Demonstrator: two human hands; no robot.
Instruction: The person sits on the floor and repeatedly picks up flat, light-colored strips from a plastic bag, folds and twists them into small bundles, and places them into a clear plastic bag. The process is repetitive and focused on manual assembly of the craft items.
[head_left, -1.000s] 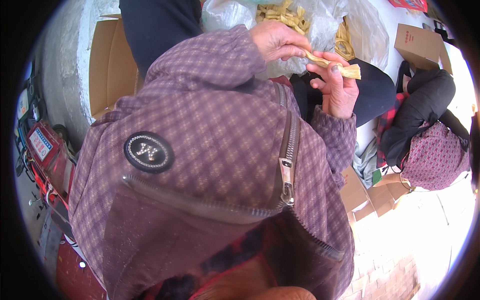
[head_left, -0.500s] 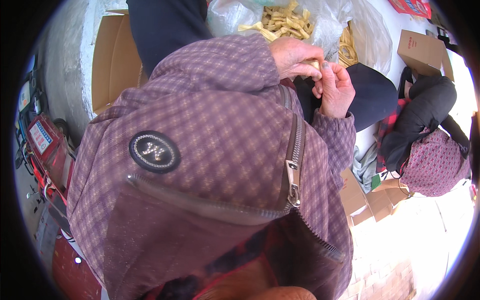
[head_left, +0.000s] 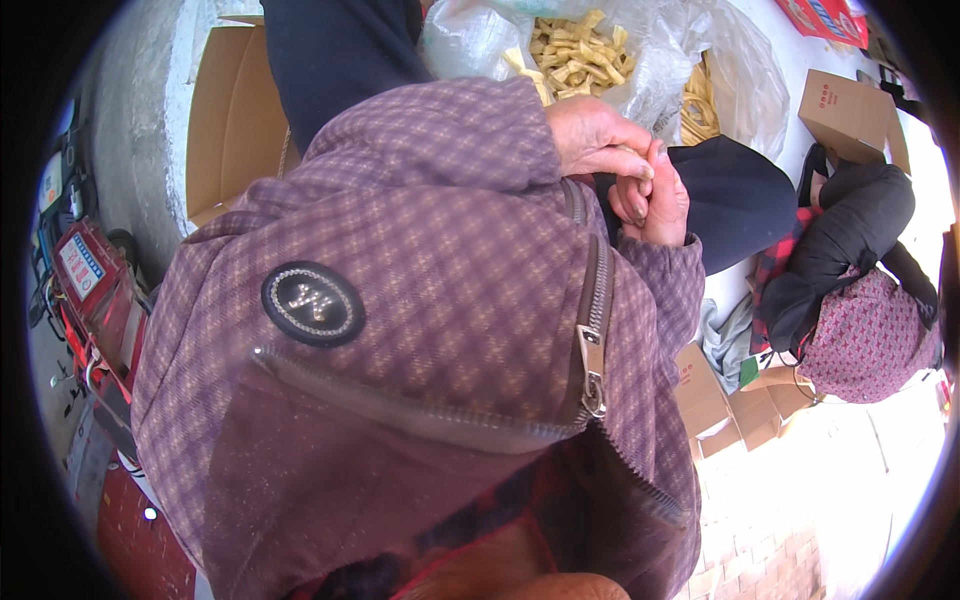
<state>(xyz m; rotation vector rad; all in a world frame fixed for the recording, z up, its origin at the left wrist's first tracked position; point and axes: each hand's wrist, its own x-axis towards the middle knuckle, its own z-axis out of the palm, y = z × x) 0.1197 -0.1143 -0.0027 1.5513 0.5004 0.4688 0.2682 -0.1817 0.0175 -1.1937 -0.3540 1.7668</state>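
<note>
My left hand [head_left: 598, 138] and my right hand [head_left: 658, 205] meet in front of my lap, fingertips touching. The thumb and forefinger of my left hand are pinched on a small pale yellow strip, mostly hidden by the fingers. My right hand is curled closed against it, its thumb up beside the left fingertips. Just beyond lies an open clear plastic bag [head_left: 660, 70] with several knotted yellow strips [head_left: 580, 55], looking like bean curd knots. Long, looped yellow strips [head_left: 699, 110] lie in the plastic to its right.
An open cardboard box [head_left: 235, 120] stands at left by a grey wall. To the right are another cardboard box [head_left: 848, 112], a seated person [head_left: 850, 290] in dark trousers and a patterned top, and cardboard pieces [head_left: 740, 405]. A red vehicle [head_left: 95, 290] is at far left.
Both hands have come slightly down toward me. My right hand has turned in closer to the left, its fingers more curled, and the yellow strip between them shows less.
</note>
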